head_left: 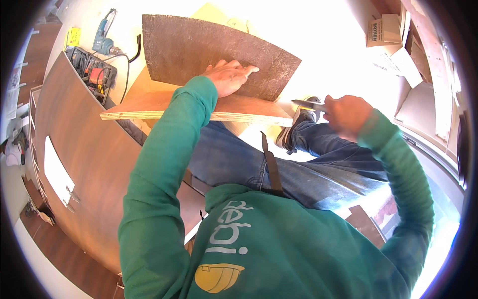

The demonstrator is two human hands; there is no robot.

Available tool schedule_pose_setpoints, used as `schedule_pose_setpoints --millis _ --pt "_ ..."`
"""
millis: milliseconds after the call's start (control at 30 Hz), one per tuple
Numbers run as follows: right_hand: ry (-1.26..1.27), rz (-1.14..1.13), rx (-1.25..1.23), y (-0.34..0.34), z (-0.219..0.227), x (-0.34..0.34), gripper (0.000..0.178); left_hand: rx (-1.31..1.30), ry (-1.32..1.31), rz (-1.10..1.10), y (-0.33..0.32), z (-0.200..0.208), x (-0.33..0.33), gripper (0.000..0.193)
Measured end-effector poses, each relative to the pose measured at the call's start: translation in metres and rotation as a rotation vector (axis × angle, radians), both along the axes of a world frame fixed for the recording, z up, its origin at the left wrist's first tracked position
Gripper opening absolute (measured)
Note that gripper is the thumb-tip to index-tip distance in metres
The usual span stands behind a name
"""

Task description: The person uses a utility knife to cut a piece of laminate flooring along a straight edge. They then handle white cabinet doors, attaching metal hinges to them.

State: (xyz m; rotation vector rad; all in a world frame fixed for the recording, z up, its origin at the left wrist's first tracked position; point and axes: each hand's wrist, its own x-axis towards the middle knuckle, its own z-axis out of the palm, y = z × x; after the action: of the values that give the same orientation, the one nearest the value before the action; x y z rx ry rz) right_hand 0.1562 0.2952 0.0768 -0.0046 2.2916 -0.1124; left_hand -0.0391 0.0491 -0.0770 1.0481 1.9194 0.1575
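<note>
My left hand (pixel 226 77) lies on a thin dark-brown sheet (pixel 174 47) with a rough, pale-flecked surface, its thumb pointing right and its fingers resting on the sheet. The sheet's lower part meets a plywood board (pixel 244 107) with a brown face and a pale layered front edge. The board sits across, just above my left leg. Off the board's right end, my right hand (pixel 347 114) is closed round a knife (pixel 308 104), its narrow dark blade pointing left toward the board and sheet. That hand is slightly smeared by motion.
A large curved-looking brown panel (pixel 89 159) fills the left side. Beyond it are a blue-green power drill (pixel 103 42) with a cord and an open tool case (pixel 94 74). Cardboard boxes (pixel 384 31) stand at the far right. My shoe (pixel 301 122) is near the board's right end.
</note>
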Motion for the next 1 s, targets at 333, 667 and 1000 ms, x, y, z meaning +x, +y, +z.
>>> schedule_pose_setpoints --millis 333,667,1000 --pt "-0.302 0.354 -0.090 -0.051 -0.131 -0.076 0.030 0.003 0.019 -0.027 0.004 0.000 -0.001 0.068" --pt "-0.344 0.124 0.142 0.020 0.005 -0.024 0.019 -0.022 -0.012 0.024 0.001 0.007 0.005 0.065" --pt "-0.253 0.193 -0.111 -0.047 -0.082 -0.073 0.021 -0.009 -0.031 0.042 0.000 0.013 0.005 0.063"
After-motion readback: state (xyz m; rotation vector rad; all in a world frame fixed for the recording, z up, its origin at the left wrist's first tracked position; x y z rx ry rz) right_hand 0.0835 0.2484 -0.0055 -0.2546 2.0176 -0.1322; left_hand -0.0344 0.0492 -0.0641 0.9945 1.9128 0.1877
